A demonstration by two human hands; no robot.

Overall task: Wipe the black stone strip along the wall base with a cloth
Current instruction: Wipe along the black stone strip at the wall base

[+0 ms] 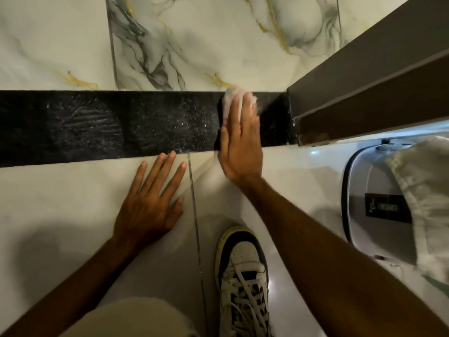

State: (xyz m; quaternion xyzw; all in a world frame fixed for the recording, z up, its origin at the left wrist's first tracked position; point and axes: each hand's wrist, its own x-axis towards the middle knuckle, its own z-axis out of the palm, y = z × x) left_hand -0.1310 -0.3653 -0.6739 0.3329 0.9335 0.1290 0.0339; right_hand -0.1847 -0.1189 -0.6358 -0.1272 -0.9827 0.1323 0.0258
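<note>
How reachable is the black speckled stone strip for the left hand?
Probably yes: the left hand lies flat on the pale floor tile, fingertips at the edge of the black stone strip, nothing between. The right hand presses farther right.

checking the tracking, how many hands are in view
2. The left hand lies flat on the pale tile; the right hand presses a cloth against the black strip.

You look down on a wall [194,45] of white marble tiles veined grey and gold, with thin upright joints. The floor [60,203] is pale glossy tile, crossed by one joint [194,215] and soft shadows. At your right a brown frame [364,76] slants in. Beneath it stands a white plastic container [364,190] with pale fabric [425,190] draped over it.
</note>
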